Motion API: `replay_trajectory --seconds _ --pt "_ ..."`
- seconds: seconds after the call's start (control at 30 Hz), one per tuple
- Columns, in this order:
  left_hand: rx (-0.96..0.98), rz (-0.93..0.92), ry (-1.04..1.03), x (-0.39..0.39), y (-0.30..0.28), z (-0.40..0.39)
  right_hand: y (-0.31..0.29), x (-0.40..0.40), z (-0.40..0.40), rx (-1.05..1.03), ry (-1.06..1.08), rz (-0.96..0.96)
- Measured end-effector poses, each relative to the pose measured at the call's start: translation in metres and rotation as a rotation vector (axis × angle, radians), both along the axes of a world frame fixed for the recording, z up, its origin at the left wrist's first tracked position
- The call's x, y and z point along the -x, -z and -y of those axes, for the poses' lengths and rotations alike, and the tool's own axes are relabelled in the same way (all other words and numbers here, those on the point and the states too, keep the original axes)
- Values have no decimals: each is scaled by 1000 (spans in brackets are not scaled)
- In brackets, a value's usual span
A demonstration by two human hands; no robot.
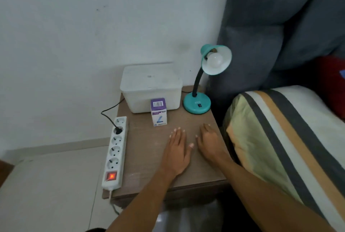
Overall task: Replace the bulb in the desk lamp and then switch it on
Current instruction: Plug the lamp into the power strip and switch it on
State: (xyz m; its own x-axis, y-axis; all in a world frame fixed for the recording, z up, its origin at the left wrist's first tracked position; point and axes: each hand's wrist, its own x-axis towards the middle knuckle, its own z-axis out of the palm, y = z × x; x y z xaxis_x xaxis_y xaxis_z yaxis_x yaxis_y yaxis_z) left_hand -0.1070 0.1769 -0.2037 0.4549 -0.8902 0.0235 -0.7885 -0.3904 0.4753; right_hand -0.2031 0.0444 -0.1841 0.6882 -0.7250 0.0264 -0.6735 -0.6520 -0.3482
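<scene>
A teal desk lamp (pixel 197 103) stands at the back right of the small brown table (pixel 149 164). Its shade tilts toward me and holds an unlit white bulb (pixel 215 60). A black switch sits on its round base. A purple and white bulb box (pixel 158 112) stands upright near the table's middle. My left hand (pixel 178 150) and my right hand (pixel 210 141) lie flat on the tabletop side by side, palms down, holding nothing, just in front of the box and the lamp.
A white lidded plastic container (pixel 151 87) sits behind the box. A white power strip (pixel 114 153) lies along the table's left edge, its red switch lit, with the lamp's black plug in one socket. A striped pillow (pixel 280 138) and grey headboard (pixel 280 26) border the right side.
</scene>
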Motion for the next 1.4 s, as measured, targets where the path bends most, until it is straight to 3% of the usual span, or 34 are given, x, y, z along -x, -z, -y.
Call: replay_trajectory --seconds 0.17,0.5,1.4 --pt "3 -11 27 -16 -2 53 6 -11 46 48 -18 12" --pt "-25 134 135 -75 19 119 31 -48 104 110 -127 -11" --pt "93 112 107 -84 38 129 54 -52 109 199 -119 147"
